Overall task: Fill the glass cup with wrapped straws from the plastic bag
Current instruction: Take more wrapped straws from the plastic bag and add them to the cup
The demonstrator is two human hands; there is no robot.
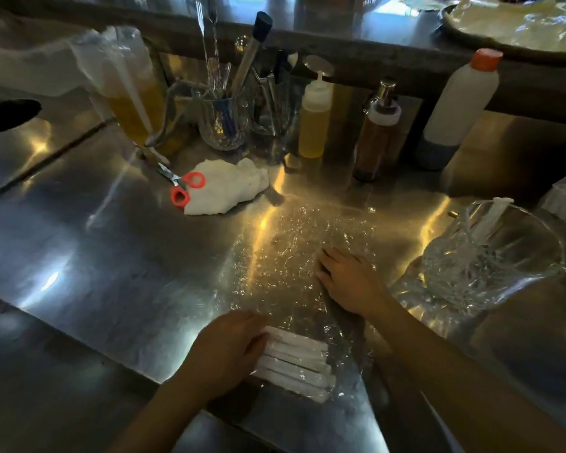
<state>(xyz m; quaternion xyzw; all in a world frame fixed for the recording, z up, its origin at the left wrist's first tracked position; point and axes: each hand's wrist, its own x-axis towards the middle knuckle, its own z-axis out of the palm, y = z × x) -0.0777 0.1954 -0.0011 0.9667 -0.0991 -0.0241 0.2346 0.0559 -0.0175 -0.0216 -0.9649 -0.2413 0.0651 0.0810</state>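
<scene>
A clear plastic bag (291,256) lies flat and crinkled on the steel counter in front of me. Several white wrapped straws (294,364) lie bunched inside its near end. My left hand (229,348) rests over the left ends of those straws, fingers curled against them. My right hand (347,279) lies palm down on the bag's right side, fingers spread. The cut-glass cup (490,259) stands to the right of the bag, with one white wrapped straw (490,217) leaning inside it.
Orange-handled scissors (185,188) and a crumpled white cloth (229,188) lie behind the bag. Further back stand glasses of utensils (223,122), a squeeze bottle (314,119), a pump bottle (374,135) and a white bottle with orange cap (458,109). The counter's near edge runs under my left wrist.
</scene>
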